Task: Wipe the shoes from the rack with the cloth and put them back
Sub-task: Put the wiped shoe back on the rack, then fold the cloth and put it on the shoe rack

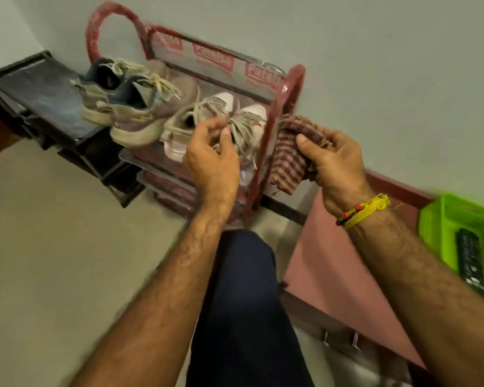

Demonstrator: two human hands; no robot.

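A red shoe rack (292, 88) wrapped in clear printed plastic stands against the wall. On its top shelf sit a pair of grey-brown sneakers (140, 107) at the left and a pair of white sneakers (235, 110) with frayed laces at the right. My left hand (210, 160) is at the white pair, its fingers curled at the laces; whether they pinch a lace I cannot tell. My right hand (336, 160) grips a red-and-cream checked cloth (288, 155), just right of the rack's side post.
A black shelf unit (39, 88) stands left of the rack. A green plastic basket (458, 219) holding a dark remote sits at the right on a pink surface (333, 261). My dark trouser leg (243, 303) is below the hands. Beige floor lies at left.
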